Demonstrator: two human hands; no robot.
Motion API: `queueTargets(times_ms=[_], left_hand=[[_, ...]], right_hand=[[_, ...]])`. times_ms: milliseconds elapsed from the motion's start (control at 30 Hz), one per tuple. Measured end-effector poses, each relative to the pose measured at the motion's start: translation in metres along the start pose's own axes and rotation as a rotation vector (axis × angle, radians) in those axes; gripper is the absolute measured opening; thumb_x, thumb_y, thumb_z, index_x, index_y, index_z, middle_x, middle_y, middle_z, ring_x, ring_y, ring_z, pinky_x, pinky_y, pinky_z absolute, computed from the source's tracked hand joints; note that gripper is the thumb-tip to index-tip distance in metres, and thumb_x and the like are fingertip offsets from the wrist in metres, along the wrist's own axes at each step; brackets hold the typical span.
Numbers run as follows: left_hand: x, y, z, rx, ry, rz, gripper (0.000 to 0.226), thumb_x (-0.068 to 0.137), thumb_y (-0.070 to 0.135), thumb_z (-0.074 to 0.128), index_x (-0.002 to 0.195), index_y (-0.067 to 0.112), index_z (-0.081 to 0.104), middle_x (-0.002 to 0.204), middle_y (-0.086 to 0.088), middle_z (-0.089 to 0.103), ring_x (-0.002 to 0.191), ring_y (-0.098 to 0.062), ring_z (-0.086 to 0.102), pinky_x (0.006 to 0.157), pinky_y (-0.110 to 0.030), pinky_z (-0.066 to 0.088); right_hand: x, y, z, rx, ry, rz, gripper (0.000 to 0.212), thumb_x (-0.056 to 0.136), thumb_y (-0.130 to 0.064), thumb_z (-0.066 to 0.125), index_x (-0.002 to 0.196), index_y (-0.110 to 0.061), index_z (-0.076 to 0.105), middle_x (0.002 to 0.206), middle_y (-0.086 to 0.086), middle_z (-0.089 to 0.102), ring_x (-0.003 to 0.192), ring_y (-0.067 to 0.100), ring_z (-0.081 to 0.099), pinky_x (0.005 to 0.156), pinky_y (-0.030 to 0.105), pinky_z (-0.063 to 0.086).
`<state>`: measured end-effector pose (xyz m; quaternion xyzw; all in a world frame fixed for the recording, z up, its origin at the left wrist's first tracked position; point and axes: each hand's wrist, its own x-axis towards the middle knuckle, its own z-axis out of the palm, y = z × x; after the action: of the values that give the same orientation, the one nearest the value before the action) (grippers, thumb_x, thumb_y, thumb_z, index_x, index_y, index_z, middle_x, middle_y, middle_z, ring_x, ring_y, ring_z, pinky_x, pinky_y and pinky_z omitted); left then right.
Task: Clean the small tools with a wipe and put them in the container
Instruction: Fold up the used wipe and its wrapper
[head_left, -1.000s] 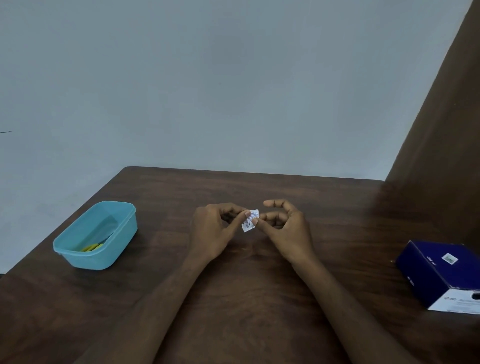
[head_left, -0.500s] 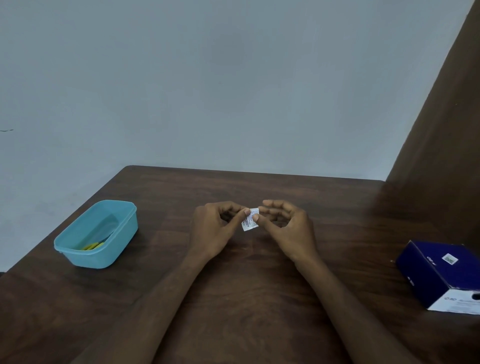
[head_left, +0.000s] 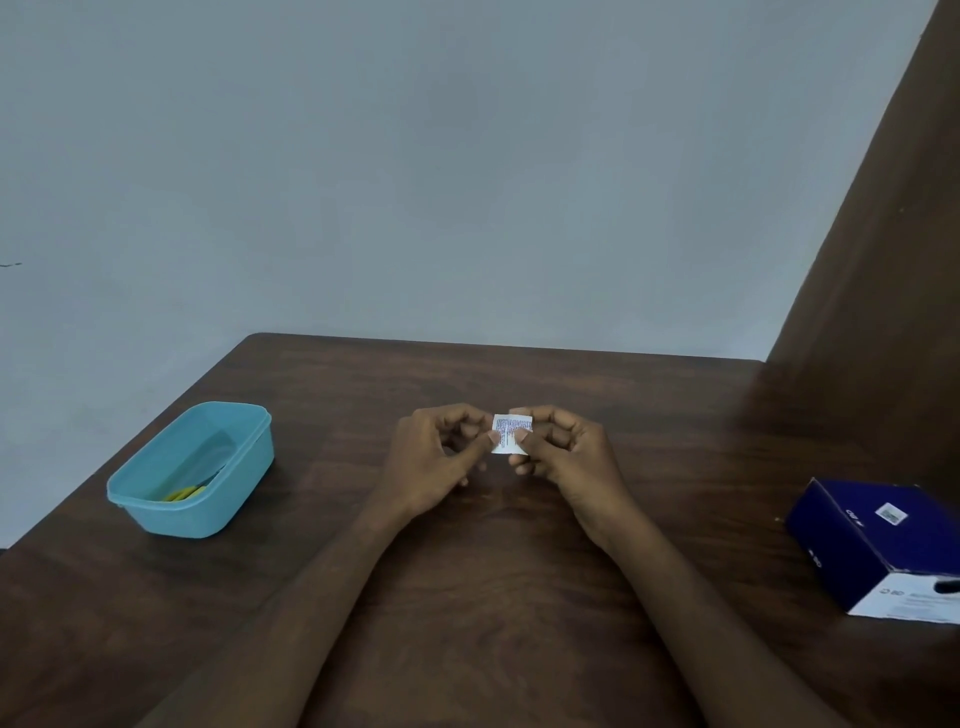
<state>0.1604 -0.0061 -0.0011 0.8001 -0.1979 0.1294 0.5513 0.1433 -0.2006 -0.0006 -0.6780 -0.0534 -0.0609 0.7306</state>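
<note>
Left hand (head_left: 436, 457) and right hand (head_left: 561, 452) each pinch one edge of the wipe packet (head_left: 510, 434), right of the container (head_left: 192, 467). Risk: an uneven pull rips it crookedly, dropping the wipe onto the tabletop (head_left: 493, 597).

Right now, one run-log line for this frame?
stage: opening wipe | left hand and right hand: both pinch wipe packet | teal container: left, yellow items inside | blue box: right
</note>
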Motion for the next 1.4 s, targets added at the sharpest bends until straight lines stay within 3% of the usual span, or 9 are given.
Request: queueTargets(times_ms=[300,433,533,667,900,1067,1167,1300,1400], left_hand=[[0.001,-0.001,-0.003,-0.033,0.004,0.002,0.019,0.099,0.001,0.069,0.094,0.017,0.079,0.077,-0.003,0.076,0.065,-0.025,0.076,0.049,-0.038,0.061],[0.001,-0.003,-0.002,0.035,-0.004,0.028,0.008,0.1,0.019,0.076,0.093,0.02,0.08,0.078,0.002,0.077,0.067,-0.016,0.075,0.051,-0.032,0.06],[0.002,-0.006,-0.001,0.066,-0.009,0.022,0.008,0.094,0.029,0.084,0.1,0.027,0.079,0.081,0.007,0.077,0.068,-0.009,0.071,0.056,-0.022,0.056],[0.003,-0.003,-0.001,0.035,-0.022,0.024,0.008,0.095,0.029,0.084,0.103,0.027,0.083,0.088,0.011,0.081,0.075,-0.004,0.074,0.065,-0.022,0.057],[0.004,-0.002,-0.003,0.002,-0.058,0.073,0.007,0.096,0.023,0.082,0.103,0.023,0.084,0.094,0.01,0.083,0.086,-0.008,0.077,0.082,-0.025,0.06],[0.004,-0.002,-0.005,-0.093,-0.091,0.064,0.013,0.099,0.017,0.077,0.109,0.016,0.085,0.098,0.008,0.084,0.085,-0.001,0.073,0.083,-0.02,0.055],[0.005,-0.003,-0.004,-0.093,-0.103,0.046,0.015,0.1,0.018,0.077,0.111,0.016,0.085,0.099,0.006,0.084,0.084,-0.002,0.071,0.082,-0.022,0.055],[0.003,-0.003,-0.002,-0.042,-0.003,0.03,0.006,0.094,0.024,0.084,0.099,0.021,0.085,0.085,0.007,0.083,0.071,-0.006,0.074,0.073,-0.038,0.06],[-0.001,0.0,-0.002,0.002,0.105,0.043,0.012,0.087,0.028,0.09,0.089,0.021,0.081,0.074,0.008,0.08,0.065,-0.009,0.075,0.065,-0.03,0.058]], right_hand=[[0.0,-0.003,0.002,0.075,0.012,0.018,0.026,0.099,0.005,0.057,0.092,0.0,0.082,0.088,0.02,0.08,0.077,0.029,0.074,0.071,0.032,0.062],[-0.001,-0.001,-0.001,-0.112,0.02,-0.069,0.006,0.09,-0.014,0.084,0.094,-0.01,0.083,0.084,0.013,0.08,0.073,0.023,0.074,0.073,0.035,0.061],[0.0,0.002,-0.001,-0.17,0.021,-0.076,0.025,0.083,-0.019,0.091,0.105,-0.019,0.079,0.085,0.007,0.081,0.072,0.018,0.074,0.076,0.036,0.062],[0.003,0.004,-0.005,-0.111,0.051,-0.084,0.021,0.086,-0.017,0.088,0.104,-0.015,0.078,0.087,0.009,0.082,0.074,0.019,0.076,0.083,0.041,0.063],[0.007,0.006,-0.001,0.086,0.071,-0.031,0.009,0.094,-0.008,0.077,0.102,-0.007,0.082,0.103,0.011,0.082,0.086,0.019,0.076,0.079,0.029,0.064],[0.004,0.004,0.003,0.252,0.055,0.076,0.014,0.092,-0.007,0.078,0.105,-0.004,0.079,0.09,0.011,0.08,0.073,0.014,0.073,0.073,0.026,0.064],[0.004,0.008,0.003,0.112,0.138,-0.008,0.012,0.09,-0.015,0.082,0.096,-0.005,0.08,0.088,0.011,0.081,0.076,0.016,0.074,0.077,0.032,0.065],[0.002,0.014,0.005,-0.21,0.061,-0.118,0.027,0.099,-0.041,0.073,0.088,-0.019,0.083,0.079,0.006,0.08,0.073,0.018,0.076,0.079,0.044,0.064],[-0.003,0.01,0.007,-0.274,0.006,-0.163,0.018,0.095,-0.039,0.079,0.09,-0.022,0.083,0.078,0.003,0.079,0.073,0.018,0.076,0.077,0.041,0.062]])
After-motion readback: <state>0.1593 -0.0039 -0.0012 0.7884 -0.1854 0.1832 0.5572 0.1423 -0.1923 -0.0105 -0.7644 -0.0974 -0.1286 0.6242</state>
